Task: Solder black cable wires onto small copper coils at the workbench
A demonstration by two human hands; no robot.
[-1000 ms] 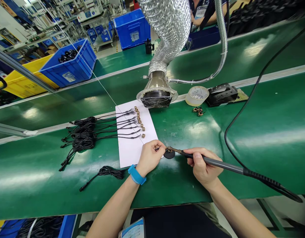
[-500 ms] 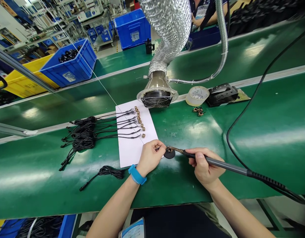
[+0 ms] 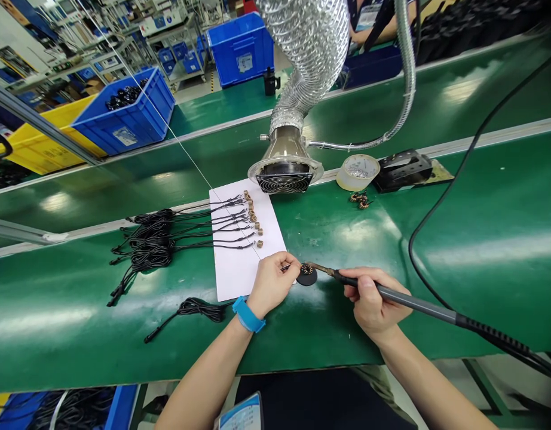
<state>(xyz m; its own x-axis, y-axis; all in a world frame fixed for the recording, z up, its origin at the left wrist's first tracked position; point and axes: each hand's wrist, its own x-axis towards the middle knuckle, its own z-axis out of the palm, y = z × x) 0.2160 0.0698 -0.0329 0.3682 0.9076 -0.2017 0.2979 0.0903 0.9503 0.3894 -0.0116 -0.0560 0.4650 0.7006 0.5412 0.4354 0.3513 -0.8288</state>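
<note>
My right hand is closed round the grey handle of a soldering iron. The iron's tip points left, at the top edge of a small copper-wound ring coil, and whether it touches cannot be made out. That coil lies on a round black pad. Left of the pad, my left hand, with a blue wristband, pinches the end of a black cable beside the coil. The fingertips hide the cable's tip. A coiled part of black cable lies left of my wrist.
Several black cables lie with their ends on a white sheet beside small coils. A fume extractor hood hangs above. Behind stand a tape roll, a black metal holder and blue bins. Another person's arm shows behind.
The soldering iron and my right hand have shifted slightly right, and more of the coil shows. My left hand keeps its pinch almost in place.
</note>
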